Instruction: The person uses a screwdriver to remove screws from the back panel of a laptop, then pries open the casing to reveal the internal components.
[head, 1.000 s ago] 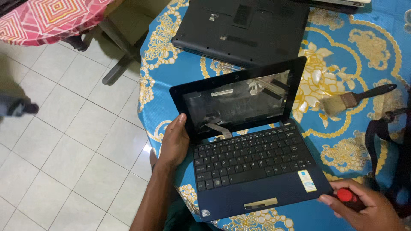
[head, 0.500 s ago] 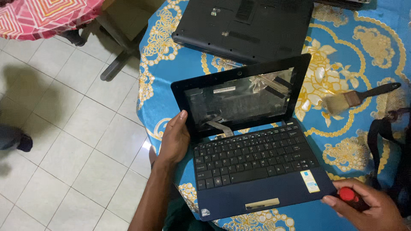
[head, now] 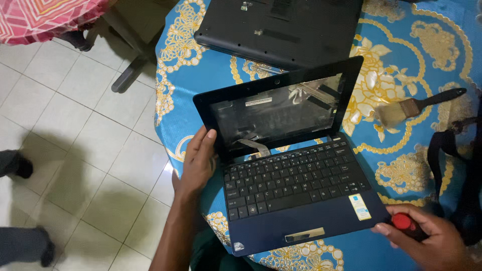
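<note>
A small dark blue laptop (head: 296, 200) lies open on a table with a blue and gold floral cloth (head: 201, 75). Its screen panel is gone, so the lid (head: 278, 108) shows a bare cavity with a loose ribbon cable. My left hand (head: 198, 160) grips the lid's lower left corner, thumb on the bezel. My right hand (head: 432, 238) rests at the laptop's front right corner, closed around a red-handled tool (head: 403, 221), probably a screwdriver; its tip is hidden.
A second black laptop (head: 281, 27) lies upside down at the back of the table. A paintbrush (head: 416, 106) lies to the right, with a black strap (head: 452, 150) beside it. Someone's feet stand on the tiled floor (head: 75, 150) at left.
The view has shifted, so the table sits further right in frame. Another person's feet have moved into view at the left. Both hands keep their holds.
</note>
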